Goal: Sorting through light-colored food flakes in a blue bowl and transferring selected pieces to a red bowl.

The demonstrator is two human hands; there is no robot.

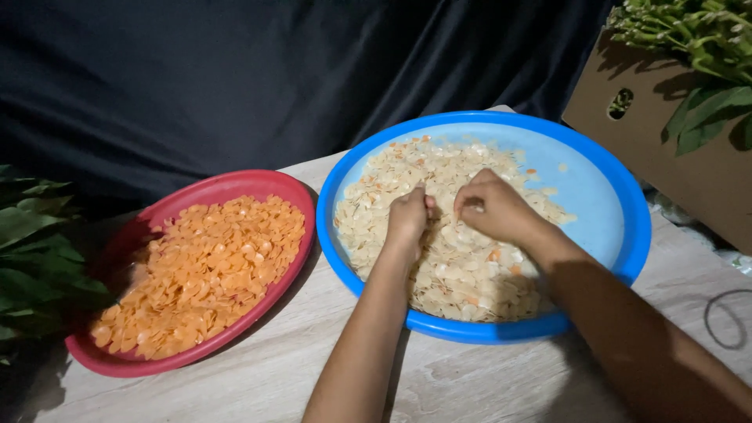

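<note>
- Head view: left hand and right hand both curled, fingertips pinching pale chips heaped in blue basin.
- Red basin of orange chips just beside, on wooden table.
- Cardboard box with greens at right.

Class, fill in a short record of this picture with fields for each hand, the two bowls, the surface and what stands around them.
Left hand: left hand pinched shut among the pale flakes
Right hand: right hand curled, fingertips down in the same flakes
Blue bowl: blue bowl holds pale flakes with a few orange ones mixed in
Red bowl: red bowl, to the left, touching the blue one, holds orange flakes
Surface: light wooden table
Around: cardboard box with green leaves at the right; more leaves at the left; dark cloth behind
</note>
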